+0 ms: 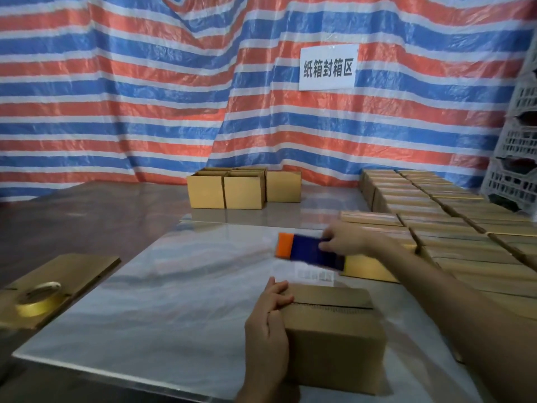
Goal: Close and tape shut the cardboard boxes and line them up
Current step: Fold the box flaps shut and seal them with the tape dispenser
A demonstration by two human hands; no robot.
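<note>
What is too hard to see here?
Head view:
- Blue-and-orange object: motion blur hides what it is; the right hand covers its end.
- Brown cardboard box: closed flaps hide the inside; the left hand covers its side.
- White plastic crates: cut off by the right edge.

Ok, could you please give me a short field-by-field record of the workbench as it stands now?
near box: flaps down, centre seam showing
left hand: holds the near box by its left end
right hand: grips a blue and orange tool, blurred
tape roll: on a cardboard sheet, far left
back boxes: grouped at the far side
flat cartons: stacked in rows on the right
</note>
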